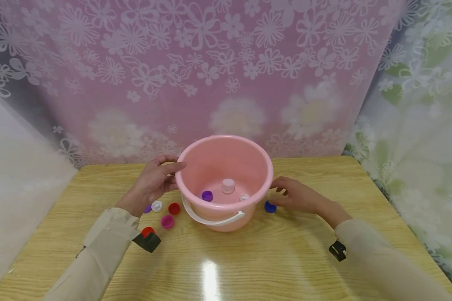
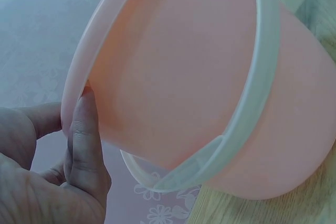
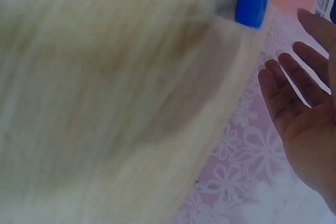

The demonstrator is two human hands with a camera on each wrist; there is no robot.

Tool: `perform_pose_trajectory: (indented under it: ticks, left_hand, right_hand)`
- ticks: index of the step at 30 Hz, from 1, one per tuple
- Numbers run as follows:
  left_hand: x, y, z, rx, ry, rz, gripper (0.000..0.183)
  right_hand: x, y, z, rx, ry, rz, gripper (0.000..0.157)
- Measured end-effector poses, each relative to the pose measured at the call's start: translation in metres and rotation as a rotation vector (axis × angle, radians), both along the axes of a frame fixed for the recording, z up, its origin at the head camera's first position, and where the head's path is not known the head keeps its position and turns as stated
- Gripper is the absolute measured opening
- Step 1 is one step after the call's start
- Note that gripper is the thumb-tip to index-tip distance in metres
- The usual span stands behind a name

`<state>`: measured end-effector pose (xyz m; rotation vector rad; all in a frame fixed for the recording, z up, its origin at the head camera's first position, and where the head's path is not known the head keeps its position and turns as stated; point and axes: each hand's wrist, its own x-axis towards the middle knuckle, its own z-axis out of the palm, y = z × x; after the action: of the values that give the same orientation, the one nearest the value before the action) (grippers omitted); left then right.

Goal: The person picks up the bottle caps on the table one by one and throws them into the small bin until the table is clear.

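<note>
Cap (image 1: 270, 207): blue, round, on the desk (image 1: 286, 267), just right of the pink bucket (image 1: 226, 156).
Right hand (image 1: 296, 195): the nearer one, cap just to its left; loosely spread, holding nothing.
Left hand (image 1: 152, 179): pinches the bucket's rim (image 1: 222, 206), across from the cap.

Table (image 1: 301, 267): we see white glare near the front, soft shadows at both sides.
Curtain (image 1: 165, 92): we find it muted.
Left wrist: we get a dim, cool-tinted bucket (image 2: 173, 77).
Right wrist: we see smeared wood grain, a soft-edged cap (image 3: 251, 7), glare top left.
</note>
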<state>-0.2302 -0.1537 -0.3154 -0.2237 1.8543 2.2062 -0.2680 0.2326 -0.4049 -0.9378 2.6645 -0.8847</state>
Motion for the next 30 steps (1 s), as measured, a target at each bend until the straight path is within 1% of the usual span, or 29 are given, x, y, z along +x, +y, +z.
perform_pose_trajectory:
  ticks: [3, 7, 13, 16, 19, 24, 30]
  left_hand:
    - [0.000, 0.000, 0.000, 0.005, 0.003, 0.000, 0.032]
    - [0.000, -0.001, 0.000, 0.009, 0.004, 0.002, 0.031]
    - [0.000, -0.001, 0.000, 0.007, 0.004, 0.009, 0.031]
    - [0.001, -0.001, 0.000, 0.010, 0.006, 0.009, 0.032]
    - [0.001, -0.001, 0.000, 0.019, 0.011, 0.005, 0.031]
    - [0.001, -0.001, 0.000, 0.044, 0.011, -0.004, 0.030]
    - [0.001, 0.000, 0.000, 0.051, 0.013, -0.006, 0.030]
  right_hand:
    - [0.005, -0.002, -0.006, 0.007, -0.023, 0.025, 0.041]
    - [0.010, -0.004, -0.012, 0.045, -0.001, 0.058, 0.040]
    - [0.013, -0.005, -0.018, 0.127, 0.068, 0.048, 0.039]
    - [0.013, -0.006, -0.020, 0.143, 0.080, 0.044, 0.039]
    - [0.013, -0.006, -0.022, 0.142, 0.085, 0.044, 0.039]
    - [0.013, -0.006, -0.024, 0.137, 0.115, 0.058, 0.035]
    - [0.013, -0.006, -0.026, 0.102, 0.123, 0.065, 0.033]
